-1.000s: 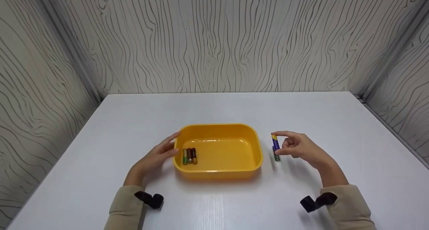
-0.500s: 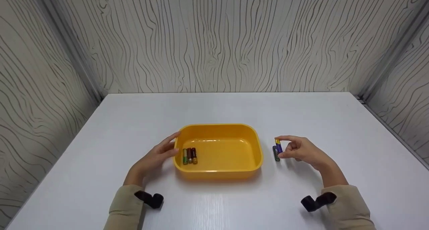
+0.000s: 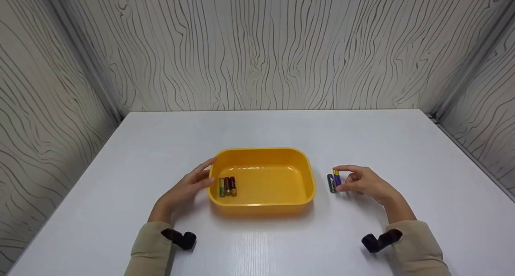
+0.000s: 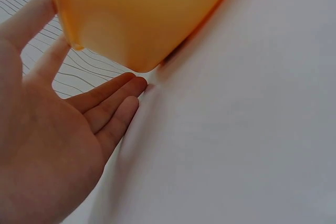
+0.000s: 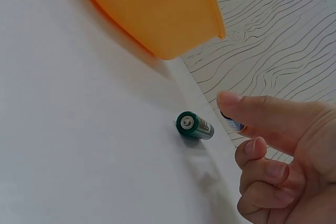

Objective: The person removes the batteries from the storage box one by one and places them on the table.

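Thumb and index finger of my right hand [image 3: 364, 183] pinch a purple-and-yellow battery [image 3: 337, 178] by its two ends. Just left of it, a dark green battery [image 3: 331, 183] lies on the table. In the right wrist view the thumb hides most of the pinched battery, and the green battery [image 5: 195, 125] shows its end. My left hand [image 3: 188, 187] touches the left rim of a yellow plastic tub [image 3: 261, 209] with extended fingers. Inside the tub, at its left side, a green battery [image 3: 222, 187] lies beside two dark red-brown batteries [image 3: 230, 186].
The tub stands mid-table on a white tabletop [image 3: 257, 244]. A wood-grain patterned wall [image 3: 257, 46] rises behind the table, with similar walls left and right. Black devices [image 3: 179, 239] are strapped at both sleeves.
My right hand has moved slightly right and down with the purple-and-yellow battery, from in front of the green battery to its right side. The left hand and tub keep their places.
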